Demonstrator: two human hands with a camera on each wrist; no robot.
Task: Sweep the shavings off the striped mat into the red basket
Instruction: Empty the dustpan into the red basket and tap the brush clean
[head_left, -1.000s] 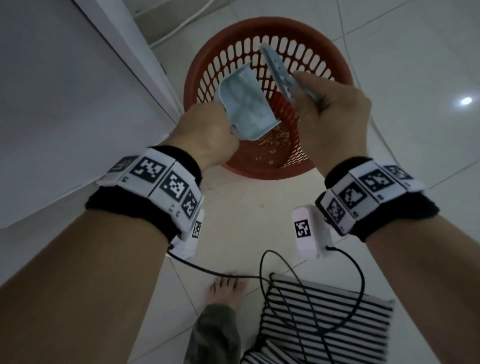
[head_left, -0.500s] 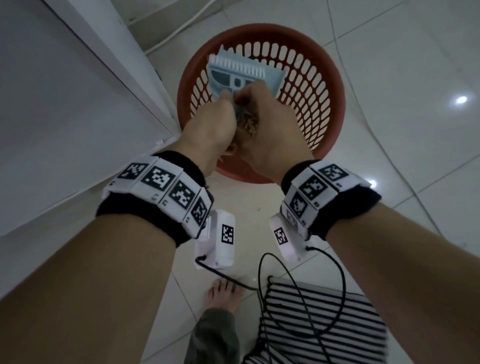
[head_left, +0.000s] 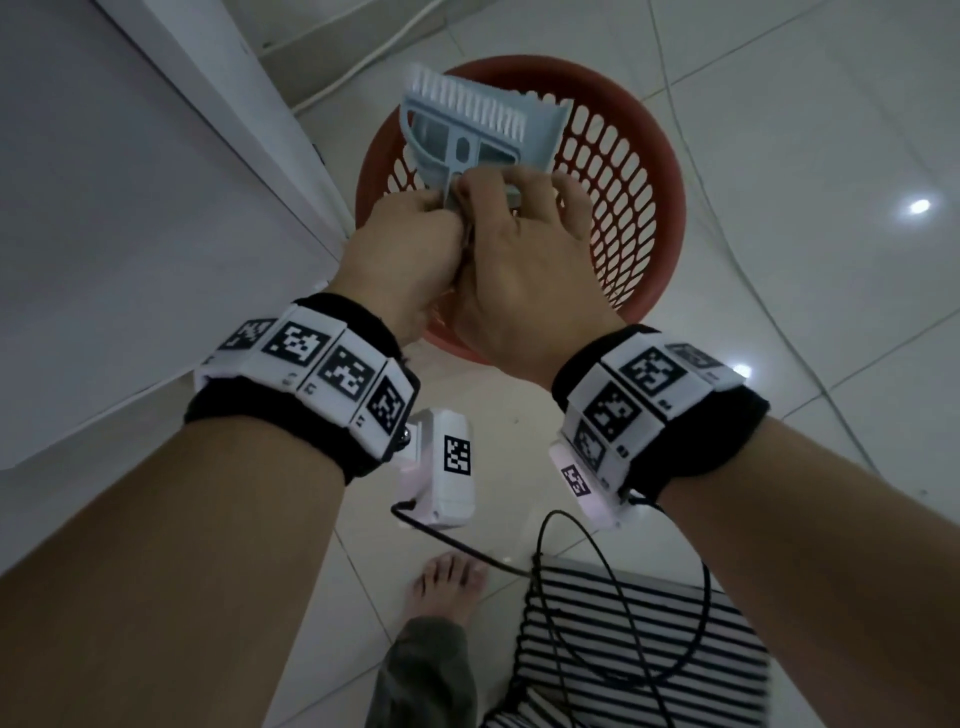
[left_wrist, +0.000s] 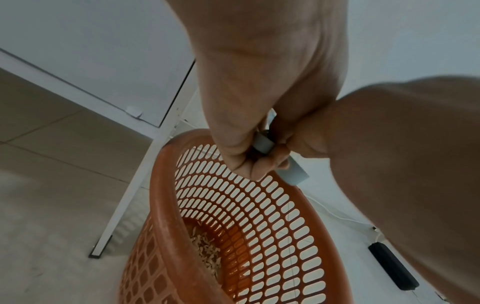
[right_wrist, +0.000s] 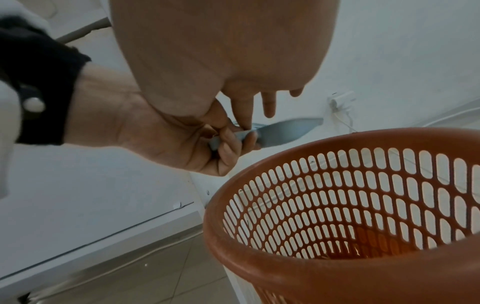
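Above the red basket (head_left: 623, 208) my two hands meet, holding a pale blue dustpan (head_left: 467, 124) with a comb edge, its pan end raised away from me. My left hand (head_left: 415, 228) grips the dustpan handle (left_wrist: 262, 144). My right hand (head_left: 514, 208) pinches a second pale blue handle (left_wrist: 293, 172), the brush's, against it; the brush head is hidden. Shavings (left_wrist: 205, 251) lie at the bottom of the basket (left_wrist: 166, 185). The striped mat (head_left: 649, 649) lies on the floor near my feet. The right wrist view shows the pan edge (right_wrist: 283, 131) beside the basket rim (right_wrist: 285, 267).
A white cabinet (head_left: 130, 208) stands close on the left of the basket. My bare foot (head_left: 447, 582) is on the tiled floor beside the mat. Black wrist cables (head_left: 623, 597) hang over the mat. A white cord (head_left: 363, 57) runs along the floor behind.
The hands were apart, the left tipping the dustpan and the right holding the brush. They have come together over the basket, and the dustpan now points up and away.
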